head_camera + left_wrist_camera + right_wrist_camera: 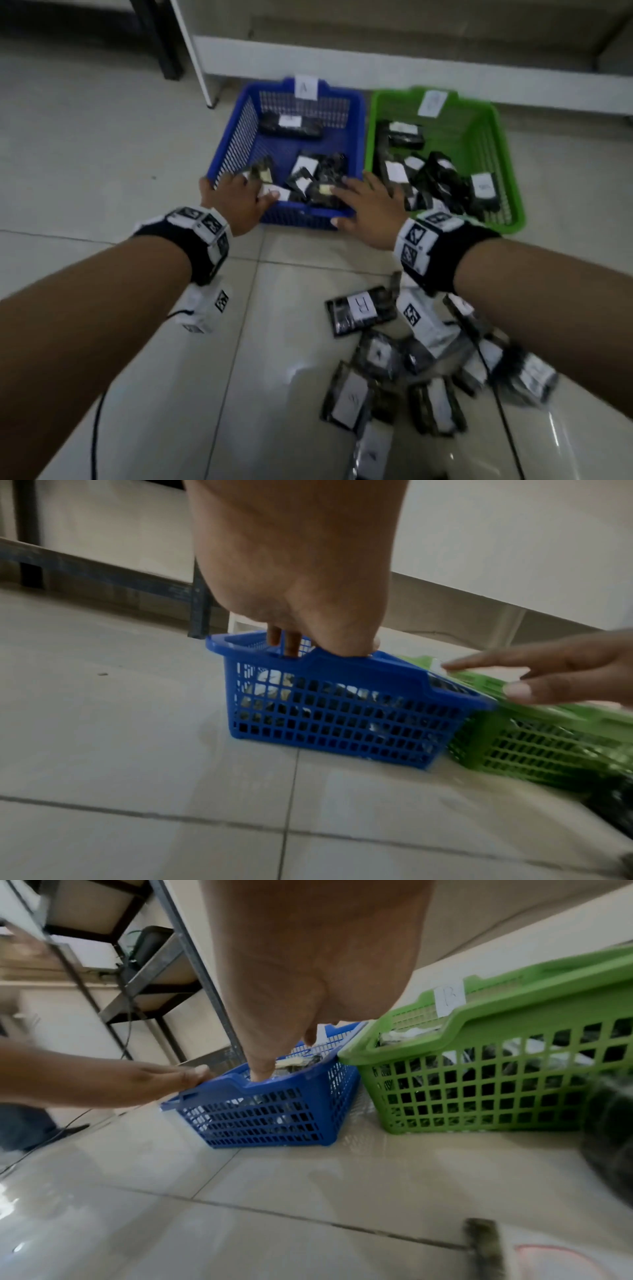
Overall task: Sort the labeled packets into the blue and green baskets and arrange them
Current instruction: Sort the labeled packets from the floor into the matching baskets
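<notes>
The blue basket (358,113) (342,723) (267,1118), tagged "A", stands on the floor with several black packets (291,125) with white labels inside. The green basket (500,137) (534,750) (479,1096), tagged "B" (449,1000), touches its right side and also holds several packets. My left hand (236,198) (308,642) lies over the blue basket's near left corner, fingers reaching down inside, thumb on the rim. My right hand (366,205) (263,1069) spreads over the near right corner, fingers straight, one fingertip down among the packets. Neither hand holds a packet.
A loose pile of labeled packets (359,310) lies on the tiled floor under my right forearm. White furniture (376,65) runs behind the baskets, with a dark leg (168,51) at the back left. A metal rack (137,988) stands further left. Bare tiles lie to the left.
</notes>
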Available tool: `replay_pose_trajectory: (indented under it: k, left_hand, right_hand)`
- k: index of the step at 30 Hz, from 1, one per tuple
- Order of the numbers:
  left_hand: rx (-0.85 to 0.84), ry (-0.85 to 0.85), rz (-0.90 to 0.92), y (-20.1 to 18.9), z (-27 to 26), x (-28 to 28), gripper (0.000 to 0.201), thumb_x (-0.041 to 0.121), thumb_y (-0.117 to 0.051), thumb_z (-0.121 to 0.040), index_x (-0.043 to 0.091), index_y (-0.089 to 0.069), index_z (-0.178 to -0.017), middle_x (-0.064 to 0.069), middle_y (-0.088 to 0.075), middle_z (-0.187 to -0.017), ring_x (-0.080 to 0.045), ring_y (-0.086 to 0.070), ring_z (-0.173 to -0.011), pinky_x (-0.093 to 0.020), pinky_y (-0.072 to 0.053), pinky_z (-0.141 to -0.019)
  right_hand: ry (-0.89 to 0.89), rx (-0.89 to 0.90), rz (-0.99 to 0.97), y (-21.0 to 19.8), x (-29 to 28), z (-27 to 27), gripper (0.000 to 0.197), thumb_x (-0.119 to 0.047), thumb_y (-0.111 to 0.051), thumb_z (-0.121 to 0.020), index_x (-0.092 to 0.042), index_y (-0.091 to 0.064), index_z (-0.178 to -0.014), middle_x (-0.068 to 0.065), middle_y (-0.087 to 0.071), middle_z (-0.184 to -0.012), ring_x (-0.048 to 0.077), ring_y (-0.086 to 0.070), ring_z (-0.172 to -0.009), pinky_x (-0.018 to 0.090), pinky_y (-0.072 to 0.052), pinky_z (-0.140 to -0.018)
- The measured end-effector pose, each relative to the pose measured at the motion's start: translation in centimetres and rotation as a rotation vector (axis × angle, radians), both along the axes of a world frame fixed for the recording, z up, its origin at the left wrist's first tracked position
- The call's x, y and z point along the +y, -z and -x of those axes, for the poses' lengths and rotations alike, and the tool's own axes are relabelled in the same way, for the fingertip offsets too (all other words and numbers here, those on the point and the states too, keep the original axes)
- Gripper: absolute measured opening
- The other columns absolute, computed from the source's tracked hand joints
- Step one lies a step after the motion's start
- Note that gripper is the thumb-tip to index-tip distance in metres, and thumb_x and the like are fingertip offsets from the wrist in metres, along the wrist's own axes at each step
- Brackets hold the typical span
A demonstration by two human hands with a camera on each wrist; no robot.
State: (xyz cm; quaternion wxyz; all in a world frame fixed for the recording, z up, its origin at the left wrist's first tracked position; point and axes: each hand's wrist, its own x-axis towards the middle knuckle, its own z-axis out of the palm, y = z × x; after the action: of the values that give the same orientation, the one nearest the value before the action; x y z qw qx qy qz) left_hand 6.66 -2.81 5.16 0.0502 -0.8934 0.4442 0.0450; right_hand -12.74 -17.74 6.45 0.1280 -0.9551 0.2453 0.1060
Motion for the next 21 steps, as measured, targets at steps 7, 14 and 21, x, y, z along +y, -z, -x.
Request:
replay_pose_trajectory:
  k: [7, 14, 21]
  left_hand:
    - [-0.081, 0.345, 0.230, 1.9, 7.8, 1.4, 0.064, 0.038, -0.050, -0.090, 0.012, -0.028, -0.145, -0.021, -0.027, -0.148, -0.039, -0.021, -0.138, -0.059, -0.015, -0.108]
    - [0.044, 1.103, 0.184, 5.5, 18.1, 7.0, 0.048, 0.042, -0.042, -0.092, 0.016, -0.041, -0.131, -0.016, -0.041, -0.135, -0.032, -0.039, -0.123, -0.050, -0.028, -0.103]
    - [0.239, 1.554, -0.019, 7.3, 22.7, 10.2, 0.059, 0.036, -0.048, -0.085, 0.019, -0.037, -0.140, -0.008, -0.044, -0.144, -0.026, -0.035, -0.135, -0.048, -0.023, -0.107]
  right_hand:
    - [-0.371, -0.086, 0.225, -1.4, 1.8, 8.8, 0.054, -0.041, -0.048, -0.085, -0.020, -0.042, -0.134, 0.010, -0.038, -0.141, 0.030, -0.030, -0.132, 0.047, -0.026, -0.101]
    - [-0.821, 0.082, 0.102, 0.9, 7.4, 21.7, 0.053, -0.055, -0.050, -0.081, -0.019, -0.055, -0.120, 0.008, -0.053, -0.125, 0.026, -0.048, -0.111, 0.039, -0.043, -0.089]
    - [-1.154, 0.178, -0.198, 3.2, 11.0, 27.4, 0.050, -0.043, -0.066, -0.078, -0.018, -0.057, -0.121, 0.003, -0.060, -0.119, 0.021, -0.062, -0.088, 0.030, -0.050, -0.067]
